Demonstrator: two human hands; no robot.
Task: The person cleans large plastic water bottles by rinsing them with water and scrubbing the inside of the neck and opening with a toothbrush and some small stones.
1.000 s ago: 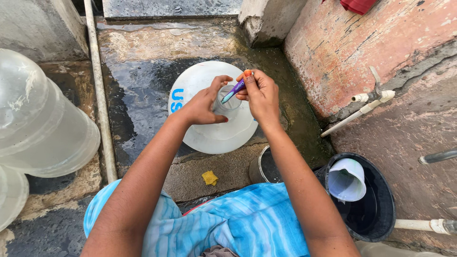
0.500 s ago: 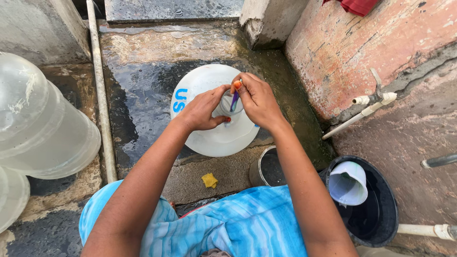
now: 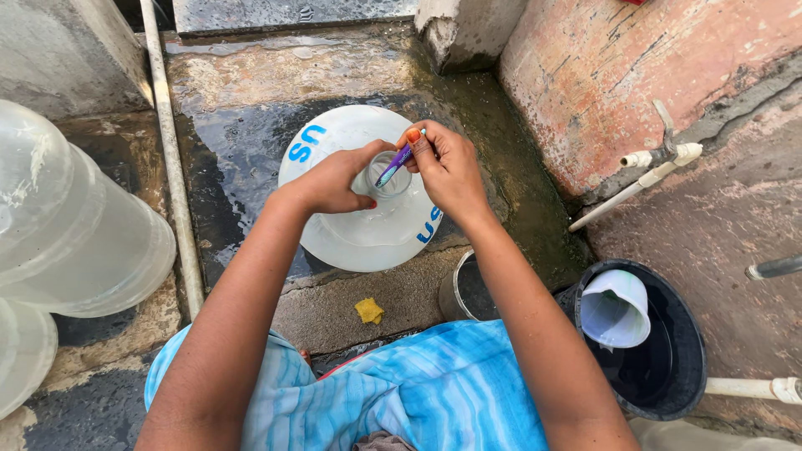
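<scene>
Looking down, head view: a person crouches over a large clear water jug (image 3: 368, 225) standing upright on the wet concrete floor (image 3: 242, 125).
Left hand (image 3: 334, 179): fingers curled around the jug's neck, gripping it.
Right hand (image 3: 447, 167): fingertips pinching a purple-and-blue toothbrush (image 3: 394, 165), its lower end dipping into the jug's mouth.
Jug position: middle of the floor, between a white pipe (image 3: 171, 159) on the left and a pink wall (image 3: 635, 75) on the right.
Nearby: black bucket (image 3: 677, 376) with a white scoop (image 3: 616, 307) inside, lower right; yellow scrap (image 3: 369, 311) on the ledge; more clear jugs (image 3: 67, 225) lying at far left.
</scene>
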